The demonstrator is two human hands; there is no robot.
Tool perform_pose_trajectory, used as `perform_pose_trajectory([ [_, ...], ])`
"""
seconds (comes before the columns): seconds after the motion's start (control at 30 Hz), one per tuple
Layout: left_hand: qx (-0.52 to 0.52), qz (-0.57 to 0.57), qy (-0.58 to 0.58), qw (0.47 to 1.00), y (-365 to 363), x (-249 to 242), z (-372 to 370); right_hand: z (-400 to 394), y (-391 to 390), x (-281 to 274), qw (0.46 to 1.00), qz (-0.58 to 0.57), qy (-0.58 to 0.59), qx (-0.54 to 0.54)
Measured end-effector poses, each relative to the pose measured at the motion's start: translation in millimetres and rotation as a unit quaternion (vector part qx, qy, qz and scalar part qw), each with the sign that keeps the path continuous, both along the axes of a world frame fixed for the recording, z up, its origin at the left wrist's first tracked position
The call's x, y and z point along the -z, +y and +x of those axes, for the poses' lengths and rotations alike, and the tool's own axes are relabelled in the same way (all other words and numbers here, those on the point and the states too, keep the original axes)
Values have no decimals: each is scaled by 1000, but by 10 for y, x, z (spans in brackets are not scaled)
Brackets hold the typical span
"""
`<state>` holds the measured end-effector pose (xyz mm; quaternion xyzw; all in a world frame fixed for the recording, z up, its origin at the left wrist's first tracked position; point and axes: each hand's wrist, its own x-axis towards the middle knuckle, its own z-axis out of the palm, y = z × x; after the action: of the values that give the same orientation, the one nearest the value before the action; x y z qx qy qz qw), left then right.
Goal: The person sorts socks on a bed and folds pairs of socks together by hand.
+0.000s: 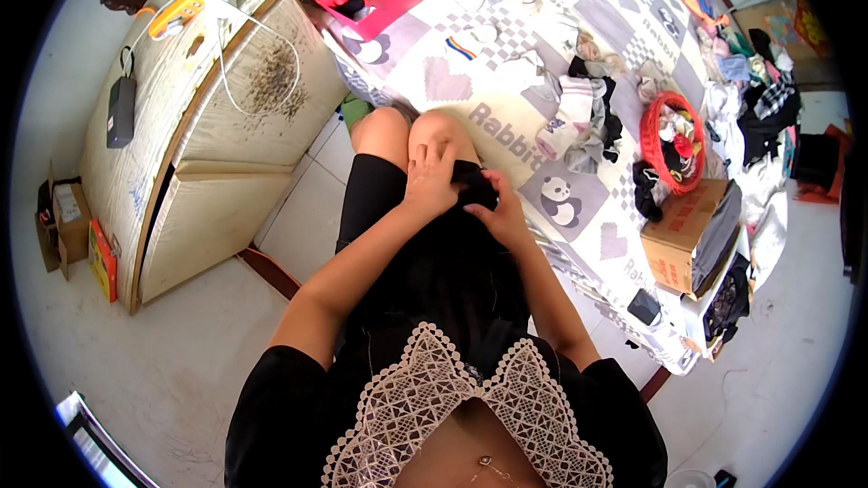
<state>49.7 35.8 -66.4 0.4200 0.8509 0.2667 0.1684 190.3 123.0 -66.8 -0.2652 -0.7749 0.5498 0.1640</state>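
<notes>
Over the person's lap, a small black cloth (472, 183) lies between the two hands, bunched against dark clothing. My left hand (430, 179) rests at the cloth's left edge on the thigh, its fingers spread. On the right side my right hand (499, 210) pinches the cloth between thumb and fingers. The cloth's lower edge is hard to tell from the black clothing beneath it.
The bed (506, 117) holds a pink box (384, 16) of clothes, loose socks (579, 108), a red basket (647, 145), a cardboard box (680, 237) and a phone (644, 307). A wooden cabinet (217, 208) stands left, with a white cable (257, 114).
</notes>
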Motion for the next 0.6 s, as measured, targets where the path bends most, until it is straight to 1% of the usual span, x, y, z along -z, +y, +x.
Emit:
perform_pose_trajectory([
  [0.03,2,1,-1,1000,-29,19,1,19,10,12,1000,1,-1,2],
  [0.1,96,69,-20,993,-109,64,-18,53,31,78,996,-83,-32,10],
  [0.13,97,69,-20,993,-139,89,-28,50,36,122,996,-83,-31,11],
  [0.2,152,152,19,976,-176,93,-43,13,51,221,996,-88,16,23],
  [0.23,152,152,20,976,-179,72,-46,-12,52,271,996,-88,17,23],
  [0.3,192,200,30,960,-186,-29,-68,-82,60,326,985,-133,78,76],
  [0.33,191,200,31,960,-194,-111,-61,-105,82,323,985,-132,79,76],
  [0.4,178,220,58,957,-226,-258,-7,-142,122,282,965,-221,14,140],
  [0.43,179,220,60,957,-242,-224,14,-187,111,175,965,-220,16,140],
  [0.5,124,193,87,969,-252,-137,30,-281,83,-28,941,-289,-34,173],
  [0.53,124,194,90,969,-255,-120,-6,-307,92,-69,942,-288,-32,172],
  [0.6,44,274,9,961,-249,-153,-94,-338,126,-140,910,-385,129,80],
])
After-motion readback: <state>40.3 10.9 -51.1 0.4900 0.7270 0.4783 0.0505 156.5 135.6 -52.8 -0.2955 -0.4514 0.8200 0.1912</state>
